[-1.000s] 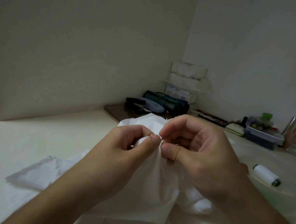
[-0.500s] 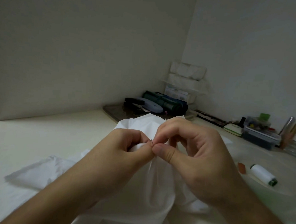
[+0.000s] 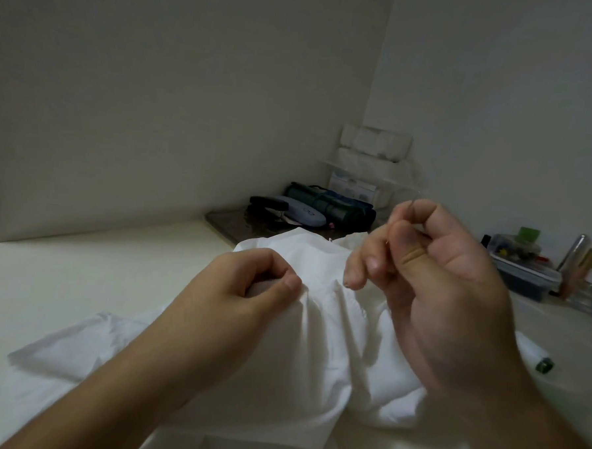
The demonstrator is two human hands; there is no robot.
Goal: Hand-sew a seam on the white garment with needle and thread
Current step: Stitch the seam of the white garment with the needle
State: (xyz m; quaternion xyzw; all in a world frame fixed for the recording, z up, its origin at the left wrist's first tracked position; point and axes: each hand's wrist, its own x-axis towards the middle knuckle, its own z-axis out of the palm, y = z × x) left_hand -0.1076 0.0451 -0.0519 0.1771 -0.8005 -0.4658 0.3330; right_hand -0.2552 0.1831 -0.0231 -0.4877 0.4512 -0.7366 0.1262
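The white garment (image 3: pixel 319 345) lies bunched on the pale table in front of me. My left hand (image 3: pixel 250 290) pinches a raised fold of the cloth between thumb and curled fingers. My right hand (image 3: pixel 432 283) is lifted up and to the right of that fold, thumb and forefinger pinching a thin needle (image 3: pixel 413 204) whose tip sticks out above the fingers. The thread itself is too fine to make out. A white thread spool (image 3: pixel 534 357) with a green end lies on the table at the right, partly behind my right wrist.
At the back corner sit a dark tray (image 3: pixel 226 225) with a stapler (image 3: pixel 268 205), a grey case and a green rolled pouch (image 3: pixel 336 207). White boxes stack on a small shelf (image 3: pixel 373 159). A lidded plastic container (image 3: pixel 522 267) and jars stand at the right edge.
My right hand has pulled away from the fold, rising up and to the right with the needle. My left hand keeps its pinch on the cloth and has dropped slightly.
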